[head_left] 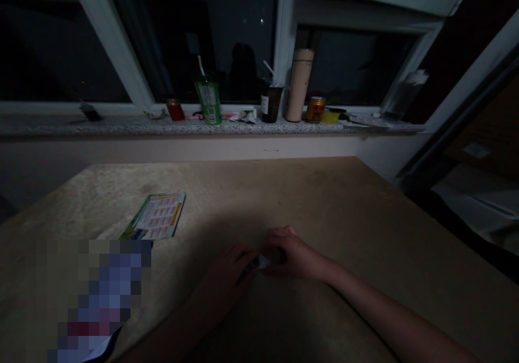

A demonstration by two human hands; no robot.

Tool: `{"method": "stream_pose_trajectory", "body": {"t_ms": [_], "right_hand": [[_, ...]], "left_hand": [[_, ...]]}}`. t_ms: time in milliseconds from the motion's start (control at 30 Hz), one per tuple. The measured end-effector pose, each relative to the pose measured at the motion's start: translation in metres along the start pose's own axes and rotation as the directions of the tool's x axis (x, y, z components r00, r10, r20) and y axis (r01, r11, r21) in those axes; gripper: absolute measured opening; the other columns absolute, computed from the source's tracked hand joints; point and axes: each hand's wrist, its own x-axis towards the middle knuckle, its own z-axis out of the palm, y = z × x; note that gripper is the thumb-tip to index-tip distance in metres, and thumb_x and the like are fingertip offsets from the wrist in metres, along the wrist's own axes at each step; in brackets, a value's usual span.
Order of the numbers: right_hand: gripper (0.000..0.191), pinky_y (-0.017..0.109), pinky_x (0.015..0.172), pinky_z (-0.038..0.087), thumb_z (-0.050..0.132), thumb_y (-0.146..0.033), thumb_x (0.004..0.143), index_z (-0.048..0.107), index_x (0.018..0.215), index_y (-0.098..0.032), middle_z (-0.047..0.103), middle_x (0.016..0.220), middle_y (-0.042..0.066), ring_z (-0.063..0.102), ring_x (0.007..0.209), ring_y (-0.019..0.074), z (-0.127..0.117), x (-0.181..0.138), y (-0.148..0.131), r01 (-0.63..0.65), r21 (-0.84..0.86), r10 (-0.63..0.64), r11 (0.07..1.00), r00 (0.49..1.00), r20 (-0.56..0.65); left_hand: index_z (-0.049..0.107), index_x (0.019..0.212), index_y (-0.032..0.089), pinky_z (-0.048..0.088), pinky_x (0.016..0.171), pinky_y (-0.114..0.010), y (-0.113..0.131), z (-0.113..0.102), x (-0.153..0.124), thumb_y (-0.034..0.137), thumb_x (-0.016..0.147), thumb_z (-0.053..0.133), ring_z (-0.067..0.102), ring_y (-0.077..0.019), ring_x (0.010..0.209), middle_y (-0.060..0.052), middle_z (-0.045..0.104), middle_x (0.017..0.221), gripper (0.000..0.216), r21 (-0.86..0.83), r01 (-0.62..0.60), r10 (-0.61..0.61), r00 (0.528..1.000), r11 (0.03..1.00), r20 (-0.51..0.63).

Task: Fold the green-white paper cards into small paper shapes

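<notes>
Fingers of the left hand and the right hand are meeting around a small pale object, its details lost in dim light, at the lower centre of the frame over the desk. Handling it well is probably calling for light, matched pressure from both sides. The right fingers are arching around a dark gap; the left are lying flatter, nearly closed; both are apparently grasping the object.

One head view — forward and down over tabletop toward windowsill.
</notes>
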Motion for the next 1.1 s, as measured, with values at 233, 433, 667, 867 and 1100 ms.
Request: {"method": "stream_pose_trajectory", "body": {"t_ms": [233, 433, 667, 867, 1100], "right_hand": [[0.012, 0.029, 0.072, 0.037, 0.072, -0.024, 0.075, 0.068, 0.084, -0.019, 0.060, 0.076, -0.001, 0.057, 0.073, 0.0142, 0.004, 0.002, 0.001, 0.016, 0.074, -0.009, 0.997, 0.996, -0.090], [0.013, 0.022, 0.057, 0.040, 0.065, -0.015, 0.077, 0.069, 0.089, -0.017, 0.058, 0.082, 0.002, 0.053, 0.066, 0.0110, 0.009, 0.002, -0.004, -0.032, 0.361, 0.079, 0.932, 0.990, -0.116], [0.014, 0.022, 0.058, 0.043, 0.072, -0.013, 0.068, 0.069, 0.081, -0.017, 0.062, 0.079, 0.001, 0.057, 0.069, 0.0128, 0.014, 0.001, -0.011, -0.121, 0.388, 0.178, 0.914, 0.977, -0.115], [0.037, 0.024, 0.061, 0.049, 0.074, -0.008, 0.062, 0.064, 0.097, -0.017, 0.068, 0.081, 0.001, 0.065, 0.072, 0.0155, 0.023, 0.002, -0.019, -0.262, 0.552, 0.384, 0.791, 0.916, -0.115], [0.021, 0.029, 0.066, 0.053, 0.071, -0.016, 0.068, 0.068, 0.089, -0.017, 0.072, 0.083, 0.004, 0.068, 0.076, 0.0185, 0.028, 0.000, -0.017, -0.198, 0.611, 0.342, 0.766, 0.931, -0.127]], "left_hand": [[0.060, 0.115, 0.022, 0.045, 0.088, -0.036, -0.002, 0.001, 0.001, 0.024, 0.091, 0.050, 0.059, -0.0223, 0.100, -0.006, 0.061, 0.113, 0.026, -0.101, 0.091, -0.095, 0.995, 0.991, -0.035], [0.062, 0.114, 0.023, 0.046, 0.088, -0.035, 0.004, -0.002, 0.004, 0.024, 0.084, 0.057, 0.061, -0.0227, 0.099, -0.005, 0.065, 0.112, 0.030, -0.217, 0.134, -0.149, 0.987, 0.967, -0.055], [0.066, 0.109, 0.024, 0.047, 0.085, -0.032, 0.007, -0.006, 0.005, 0.027, 0.081, 0.062, 0.065, -0.0220, 0.094, -0.001, 0.071, 0.105, 0.028, -0.385, 0.178, -0.192, 0.981, 0.906, 0.002], [0.070, 0.105, 0.024, 0.050, 0.082, -0.031, 0.010, -0.011, 0.008, 0.026, 0.078, 0.063, 0.068, -0.0236, 0.090, 0.001, 0.074, 0.098, 0.028, -0.484, 0.279, -0.287, 0.956, 0.829, 0.059], [0.068, 0.102, 0.021, 0.050, 0.087, -0.035, 0.004, -0.008, 0.009, 0.025, 0.075, 0.063, 0.068, -0.0239, 0.094, -0.001, 0.073, 0.101, 0.028, -0.632, 0.293, -0.305, 0.948, 0.718, 0.093]]}}
